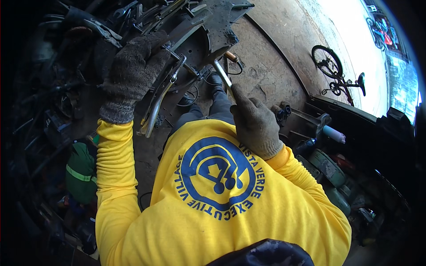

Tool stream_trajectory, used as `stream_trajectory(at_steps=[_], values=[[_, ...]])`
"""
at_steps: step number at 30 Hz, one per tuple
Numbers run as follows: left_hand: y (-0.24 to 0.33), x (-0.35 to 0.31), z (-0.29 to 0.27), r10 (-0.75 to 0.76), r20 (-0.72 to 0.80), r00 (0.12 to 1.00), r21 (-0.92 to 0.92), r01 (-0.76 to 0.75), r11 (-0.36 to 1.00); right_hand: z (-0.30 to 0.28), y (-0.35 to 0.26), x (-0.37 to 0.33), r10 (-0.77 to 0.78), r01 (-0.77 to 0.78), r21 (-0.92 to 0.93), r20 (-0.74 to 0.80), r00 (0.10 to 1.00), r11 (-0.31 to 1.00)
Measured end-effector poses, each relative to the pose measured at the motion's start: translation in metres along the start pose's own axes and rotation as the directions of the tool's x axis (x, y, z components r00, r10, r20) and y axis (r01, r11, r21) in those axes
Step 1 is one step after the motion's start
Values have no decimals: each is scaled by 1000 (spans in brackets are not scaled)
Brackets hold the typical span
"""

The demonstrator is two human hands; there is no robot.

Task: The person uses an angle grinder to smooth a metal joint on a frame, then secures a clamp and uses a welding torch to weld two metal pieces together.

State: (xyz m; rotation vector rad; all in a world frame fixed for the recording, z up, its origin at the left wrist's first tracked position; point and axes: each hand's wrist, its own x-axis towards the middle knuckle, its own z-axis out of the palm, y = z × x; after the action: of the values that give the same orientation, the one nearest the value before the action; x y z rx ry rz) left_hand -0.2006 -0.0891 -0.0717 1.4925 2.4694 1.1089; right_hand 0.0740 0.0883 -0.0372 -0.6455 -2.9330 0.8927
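Tools [131,14] cluttered the dim workshop. Right hand [256,122] gripped hammer [223,74], fist closed; left hand [135,73] curled beside clamp [172,80], hold unclear. Hammer sat close; glancing swing could've struck left hand.

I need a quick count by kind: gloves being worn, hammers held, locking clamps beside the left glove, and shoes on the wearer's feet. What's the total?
Gloves: 2
Hammer: 1
Locking clamp: 1
Shoes: 2
Total: 6
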Motion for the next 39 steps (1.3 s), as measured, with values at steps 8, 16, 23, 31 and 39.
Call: stream_trajectory(at_steps=[8,16,23,31,39], values=[[4,-2,-1,-35,4,999,25,35,999,-4,7,5,-96,106,50,-159,982,993],[14,-4,-1,-84,-30,996,17,84,996,-8,4,1,-100,102,19,-104,990,995],[15,-7,-1,-102,-25,995,58,103,993,6,12,-3,-116,124,88,-84,990,988],[17,-3,2,-87,-43,995,57,89,994,4,17,0,-125,142,162,-108,986,977],[24,-8,-17,-39,-255,966,-143,2,990,-13,10,14,-243,302,266,-232,942,916]])
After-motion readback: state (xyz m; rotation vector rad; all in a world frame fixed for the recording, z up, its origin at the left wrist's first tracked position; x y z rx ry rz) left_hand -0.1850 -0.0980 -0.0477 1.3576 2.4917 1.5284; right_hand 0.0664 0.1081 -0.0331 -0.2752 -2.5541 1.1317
